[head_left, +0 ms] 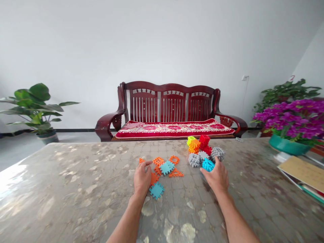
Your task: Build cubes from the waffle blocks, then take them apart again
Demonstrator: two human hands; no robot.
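Observation:
My left hand rests over the left edge of a group of flat toothed pieces, its fingers curled; what lies under the fingertips is partly hidden. Beside it are orange pieces, an orange triangle, an orange ring piece and two light-blue squares. My right hand has thumb and fingers around a bright blue block. Next to that block stand grey blocks, with orange, yellow-green and red blocks behind.
The patterned table spans the foreground. Papers and a folder lie at the right, near purple flowers in a green pot. Beyond the table stand a wooden bench and a potted plant at the left.

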